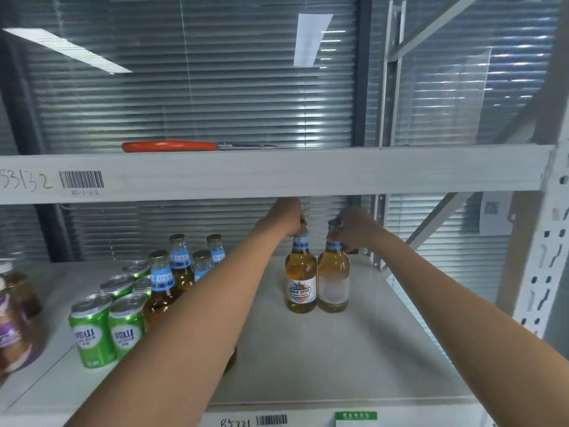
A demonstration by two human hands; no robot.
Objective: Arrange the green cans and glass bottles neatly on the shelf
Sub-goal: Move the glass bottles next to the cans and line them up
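Two upright glass bottles (301, 275) touch, each neck gripped by a hand (288, 215).

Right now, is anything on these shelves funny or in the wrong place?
Yes. An orange-handled knife lies on the upper grey metal shelf, an odd thing among drinks. Below, the green cans and the glass bottles beside them stand upright. Each hand holds one upright amber glass bottle by the neck, left and right. Nothing has spilled.
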